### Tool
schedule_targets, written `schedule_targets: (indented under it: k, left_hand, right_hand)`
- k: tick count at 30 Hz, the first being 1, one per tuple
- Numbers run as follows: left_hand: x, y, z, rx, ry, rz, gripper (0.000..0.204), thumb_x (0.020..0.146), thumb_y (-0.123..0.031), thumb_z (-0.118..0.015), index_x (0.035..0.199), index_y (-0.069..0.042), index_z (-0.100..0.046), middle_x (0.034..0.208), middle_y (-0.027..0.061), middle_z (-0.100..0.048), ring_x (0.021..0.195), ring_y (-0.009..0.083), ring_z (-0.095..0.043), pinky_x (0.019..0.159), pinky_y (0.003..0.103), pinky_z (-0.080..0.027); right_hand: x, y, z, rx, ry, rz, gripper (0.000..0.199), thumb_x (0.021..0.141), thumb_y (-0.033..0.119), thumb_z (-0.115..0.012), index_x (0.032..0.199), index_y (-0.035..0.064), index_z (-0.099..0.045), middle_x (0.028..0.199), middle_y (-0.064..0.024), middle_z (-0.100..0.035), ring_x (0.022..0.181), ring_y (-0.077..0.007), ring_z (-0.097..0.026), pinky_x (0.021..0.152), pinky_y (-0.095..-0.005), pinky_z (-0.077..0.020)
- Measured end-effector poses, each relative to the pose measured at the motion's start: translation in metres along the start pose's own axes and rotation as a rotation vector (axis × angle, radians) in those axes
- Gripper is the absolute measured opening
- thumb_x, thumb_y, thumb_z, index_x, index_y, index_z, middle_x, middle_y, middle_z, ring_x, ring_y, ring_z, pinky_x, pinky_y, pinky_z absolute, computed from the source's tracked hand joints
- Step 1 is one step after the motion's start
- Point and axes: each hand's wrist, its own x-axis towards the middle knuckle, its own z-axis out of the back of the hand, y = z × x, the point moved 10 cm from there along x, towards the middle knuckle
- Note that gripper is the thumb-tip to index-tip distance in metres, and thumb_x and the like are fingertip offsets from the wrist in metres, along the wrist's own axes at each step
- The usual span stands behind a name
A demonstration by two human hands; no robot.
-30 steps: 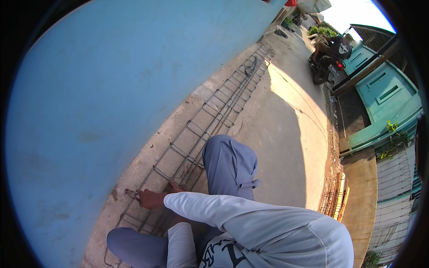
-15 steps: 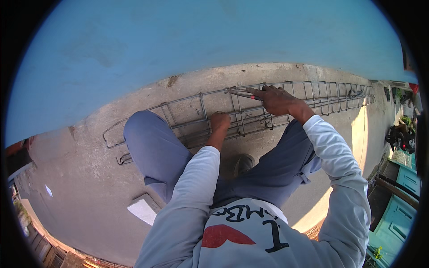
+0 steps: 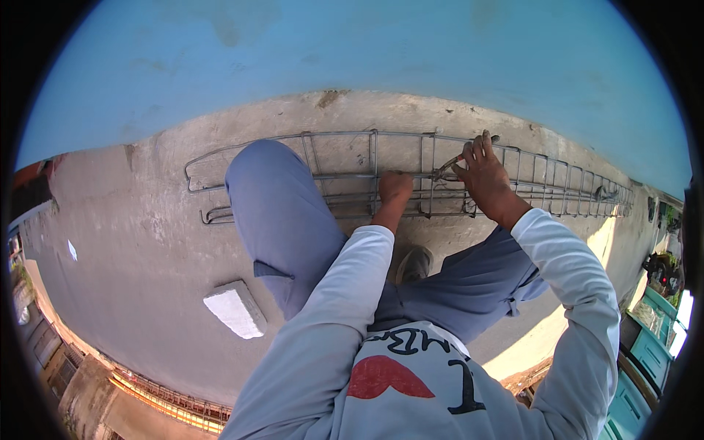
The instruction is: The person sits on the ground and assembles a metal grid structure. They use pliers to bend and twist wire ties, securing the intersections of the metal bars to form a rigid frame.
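Observation:
A long cage of steel reinforcing bars, with square ties along it, lies across the floor in front of my bent legs. My left hand is closed in a fist around the cage's middle bar. To its right, my right hand grips a pair of pincers with reddish handles. Their jaws sit at a crossing of the middle bar and a tie, a short way right of my left fist. Whether a wire is in the jaws is too small to tell.
Beyond the cage rises a blue wall. A white block lies on the grey concrete floor left of my legs. My shoe is close behind the cage. Turquoise panels stand at far right.
My view has shifted. The pincers' jaws have come down from the cage's far top bar to the middle bar, nearer my left fist. My right fingers have spread more along the handles.

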Motion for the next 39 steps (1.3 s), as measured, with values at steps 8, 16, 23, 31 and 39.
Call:
schedule_targets:
  k: [8,16,23,31,39]
  left_hand:
    - [0.0,0.0,0.008,-0.064,-0.044,0.016,0.037,0.076,-0.024,-0.063,0.09,0.008,-0.072,0.099,0.0332,-0.068,0.099,0.0482,-0.066,0.088,0.049,-0.05]
    - [-0.026,-0.013,-0.016,-0.006,-0.013,-0.047,0.043,0.085,-0.031,-0.062,0.089,0.011,-0.071,0.098,0.0344,-0.068,0.098,0.0491,-0.066,0.088,0.05,-0.05]
    - [-0.077,0.002,-0.113,-0.726,0.608,0.427,0.049,0.103,-0.045,-0.049,0.112,0.002,-0.06,0.102,0.0206,-0.072,0.098,0.0337,-0.071,0.085,0.04,-0.06]
    - [-0.071,-0.012,-0.134,-0.973,0.739,0.388,0.033,0.107,-0.035,-0.046,0.108,-0.004,-0.056,0.106,0.0173,-0.07,0.097,0.0313,-0.071,0.085,0.042,-0.063]
    - [-0.074,-0.023,-0.147,-1.162,0.711,0.5,0.041,0.107,-0.04,-0.045,0.124,-0.004,-0.053,0.11,0.0181,-0.07,0.101,0.0318,-0.07,0.092,0.045,-0.059]
  right_hand:
    - [-0.001,0.017,-0.013,0.026,0.039,-0.036,0.058,0.096,0.033,-0.058,0.148,0.0129,-0.045,0.145,-0.0164,-0.046,0.139,-0.0382,-0.038,0.115,-0.0639,-0.0184]
    - [0.0,0.013,-0.087,0.485,0.013,-0.107,0.034,0.099,0.026,-0.056,0.122,0.0017,-0.063,0.095,-0.0133,-0.069,0.088,-0.0229,-0.07,0.072,-0.0416,-0.0565]
    - [-0.014,0.044,-0.151,1.866,0.773,-0.135,0.037,0.102,0.034,-0.058,0.091,-0.0011,-0.062,0.072,-0.0085,-0.061,0.059,-0.0202,-0.061,0.051,-0.0359,-0.0526]
    - [-0.015,0.031,-0.129,1.868,0.34,-0.05,0.041,0.092,0.031,-0.072,0.111,-0.0017,-0.058,0.079,-0.0095,-0.064,0.073,-0.0253,-0.067,0.063,-0.0408,-0.056]
    - [-0.054,0.009,-0.07,0.192,-0.417,-0.338,0.053,0.096,0.018,-0.051,0.144,-0.0029,-0.041,0.122,-0.0155,-0.056,0.117,-0.0286,-0.053,0.1,-0.0479,-0.0419]
